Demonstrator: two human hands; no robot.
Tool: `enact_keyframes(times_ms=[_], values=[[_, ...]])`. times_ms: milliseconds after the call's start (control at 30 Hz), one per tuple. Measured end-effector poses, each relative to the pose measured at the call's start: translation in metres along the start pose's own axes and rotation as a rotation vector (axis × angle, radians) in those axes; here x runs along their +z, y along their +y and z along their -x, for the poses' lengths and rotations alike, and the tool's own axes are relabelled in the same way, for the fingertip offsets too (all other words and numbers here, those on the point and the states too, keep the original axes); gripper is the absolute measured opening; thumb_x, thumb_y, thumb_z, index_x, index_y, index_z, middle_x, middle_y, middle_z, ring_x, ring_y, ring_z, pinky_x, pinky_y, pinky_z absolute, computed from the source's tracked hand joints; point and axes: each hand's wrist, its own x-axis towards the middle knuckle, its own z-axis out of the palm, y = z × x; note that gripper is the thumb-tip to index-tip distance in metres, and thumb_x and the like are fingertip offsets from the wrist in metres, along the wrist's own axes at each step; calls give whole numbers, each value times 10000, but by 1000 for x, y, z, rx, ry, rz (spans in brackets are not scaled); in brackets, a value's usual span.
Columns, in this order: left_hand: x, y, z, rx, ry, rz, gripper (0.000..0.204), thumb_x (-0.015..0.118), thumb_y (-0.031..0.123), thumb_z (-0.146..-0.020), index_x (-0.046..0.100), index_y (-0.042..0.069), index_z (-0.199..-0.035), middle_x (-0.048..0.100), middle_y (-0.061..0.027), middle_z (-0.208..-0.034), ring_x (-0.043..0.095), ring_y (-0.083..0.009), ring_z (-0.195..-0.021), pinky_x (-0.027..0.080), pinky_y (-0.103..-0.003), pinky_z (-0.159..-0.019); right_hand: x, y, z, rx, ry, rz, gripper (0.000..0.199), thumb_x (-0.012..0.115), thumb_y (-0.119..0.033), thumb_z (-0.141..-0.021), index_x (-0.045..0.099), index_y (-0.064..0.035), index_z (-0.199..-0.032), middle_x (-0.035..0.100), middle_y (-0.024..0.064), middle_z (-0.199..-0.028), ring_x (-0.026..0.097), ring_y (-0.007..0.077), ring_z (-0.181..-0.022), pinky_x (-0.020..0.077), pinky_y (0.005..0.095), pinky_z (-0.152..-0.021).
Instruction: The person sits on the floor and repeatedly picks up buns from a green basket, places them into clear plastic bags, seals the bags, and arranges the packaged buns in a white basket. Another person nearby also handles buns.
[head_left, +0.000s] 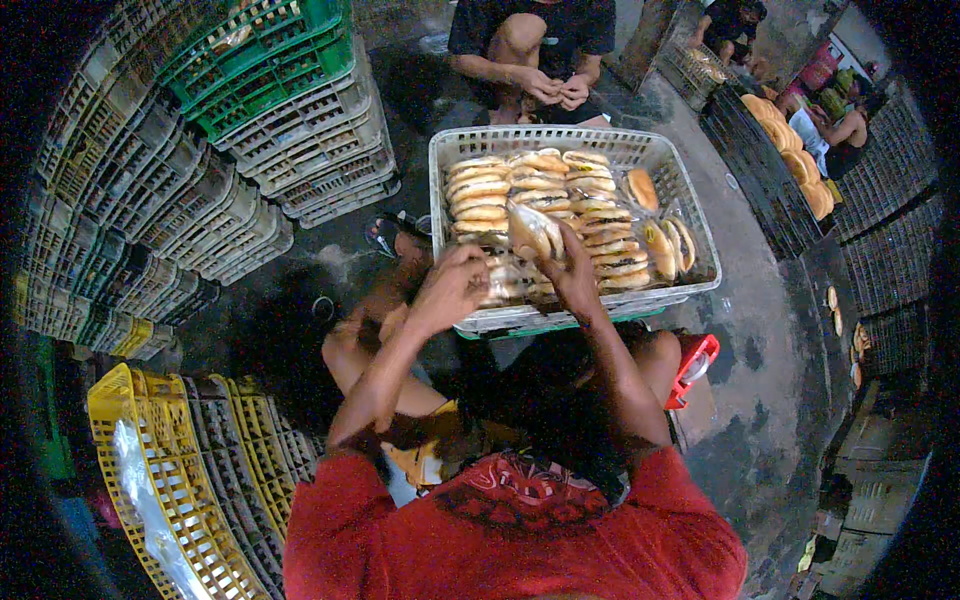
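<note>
Far left: one yellow slatted crate with a clear plastic sheet lying in it, at the lower left edge. Above it, several stacks of grey crates, the tallest topped by two green crates; exact count cannot be told.

Centre: left hand, forearm raised from the lower edge, fingers curled and pinching the lower end of one clear-wrapped bun. Right hand, forearm likewise raised, grasping the same bun from its right side. The bun is held upright over the near edge of one white plastic basket.

In the basket: rows of wrapped buns standing on edge, too many to count exactly.

Right: one red stool beside the knee. Upper right corner: a dark rack bearing unwrapped buns.
</note>
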Motion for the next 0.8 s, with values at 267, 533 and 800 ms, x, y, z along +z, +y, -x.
enact_keyframes(times_ms=[267,533,800], values=[[-39,64,80,-630,874,967,19,521,0,-870,518,1,-889,630,-172,-1072,594,-222,-1022,485,-339,-914,42,33,-38,-253,-718,308,611,677,-404,-796,575,-86,-1308,532,191,-1374,509,349,-1263,385,408,-1079],[2,56,79,29,744,1255,216,565,115,-810,473,66,-999,566,-132,-1028,550,-297,-1116,426,-436,-995,64,-41,47,503,-132,-923,534,532,-446,-977,523,-29,-1310,585,131,-1267,563,253,-1175,456,421,-986],[64,97,38,-426,258,949,808,769,73,-765,309,-20,-1423,486,-146,-1337,479,-219,-1251,408,-370,-1058,10,-68,81,259,192,-33,275,519,-257,-991,622,-2,-986,618,43,-898,552,130,-834,475,309,-749]])
